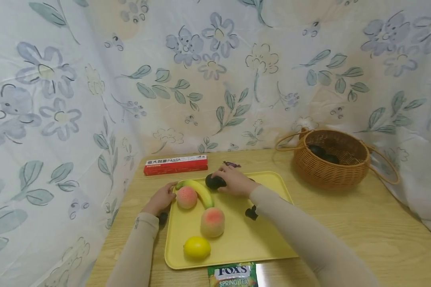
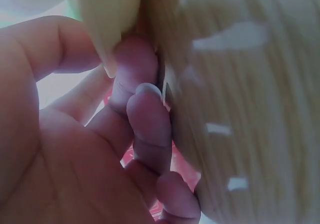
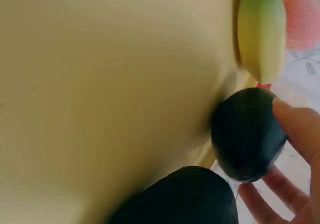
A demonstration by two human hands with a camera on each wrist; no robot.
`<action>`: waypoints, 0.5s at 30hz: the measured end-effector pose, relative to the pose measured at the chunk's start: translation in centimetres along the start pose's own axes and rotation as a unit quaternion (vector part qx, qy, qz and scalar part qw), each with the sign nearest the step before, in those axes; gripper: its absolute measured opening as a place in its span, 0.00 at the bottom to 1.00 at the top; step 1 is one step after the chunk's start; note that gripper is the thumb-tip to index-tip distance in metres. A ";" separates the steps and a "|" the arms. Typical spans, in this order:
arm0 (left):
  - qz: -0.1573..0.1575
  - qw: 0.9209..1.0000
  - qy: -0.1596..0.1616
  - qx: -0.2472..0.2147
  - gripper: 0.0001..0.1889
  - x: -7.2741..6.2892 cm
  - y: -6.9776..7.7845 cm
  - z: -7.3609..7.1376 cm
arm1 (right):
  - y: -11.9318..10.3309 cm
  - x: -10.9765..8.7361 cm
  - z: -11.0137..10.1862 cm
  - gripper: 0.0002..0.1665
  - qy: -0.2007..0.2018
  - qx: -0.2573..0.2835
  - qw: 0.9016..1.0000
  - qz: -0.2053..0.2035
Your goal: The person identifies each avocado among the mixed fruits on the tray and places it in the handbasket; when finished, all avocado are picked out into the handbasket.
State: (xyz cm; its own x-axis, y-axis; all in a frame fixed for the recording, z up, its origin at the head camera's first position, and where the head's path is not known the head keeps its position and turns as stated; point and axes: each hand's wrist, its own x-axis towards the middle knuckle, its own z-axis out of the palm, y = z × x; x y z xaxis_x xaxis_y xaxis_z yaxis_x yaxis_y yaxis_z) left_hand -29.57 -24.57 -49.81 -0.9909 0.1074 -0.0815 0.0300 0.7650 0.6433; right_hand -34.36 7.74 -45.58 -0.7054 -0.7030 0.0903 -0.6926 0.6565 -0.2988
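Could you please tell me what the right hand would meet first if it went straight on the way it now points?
Probably the banana, just beyond the avocado the right hand holds, though depth is unclear and it might pass above.

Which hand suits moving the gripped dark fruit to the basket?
Likely the right hand: it grips the dark fruit, nearer the basket; the left hand holds the tray.

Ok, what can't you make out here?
- Head view: part of held dark fruit, behind right hand.
- Head view: lower end of FOX'S packet, cut off by the edge.
- Head view: undersides of dark things, hidden by wicker basket.
- Right wrist view: rest of the other dark fruit, past the bottom edge.
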 end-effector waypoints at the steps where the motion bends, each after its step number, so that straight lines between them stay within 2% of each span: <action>1: 0.000 1.000 0.000 -0.004 0.30 0.0 0.0 -0.1 | -0.2 0.3 0.0 0.29 0.002 -0.004 1.000 0.002; 7: -0.003 1.000 -0.006 -0.020 0.31 0.2 -0.5 -0.5 | -1.3 2.2 0.4 0.31 -0.008 -0.034 0.999 0.013; 12: -0.007 0.998 -0.017 -0.062 0.31 0.3 -0.6 -0.1 | -1.7 3.0 1.4 0.34 -0.025 -0.009 0.999 0.032; 15: -0.010 0.997 -0.022 -0.072 0.31 0.2 -0.5 0.0 | -1.8 3.2 1.7 0.35 -0.037 0.004 0.998 0.049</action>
State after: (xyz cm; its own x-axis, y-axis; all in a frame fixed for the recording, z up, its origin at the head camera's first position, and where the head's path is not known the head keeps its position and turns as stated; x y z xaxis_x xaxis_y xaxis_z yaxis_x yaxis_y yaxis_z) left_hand -29.78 -24.92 -50.12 -0.9844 0.1231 -0.1258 -0.0113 0.6691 0.7431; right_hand -35.15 3.84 -46.42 -0.7564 -0.6540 -0.0095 -0.6193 0.7208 -0.3112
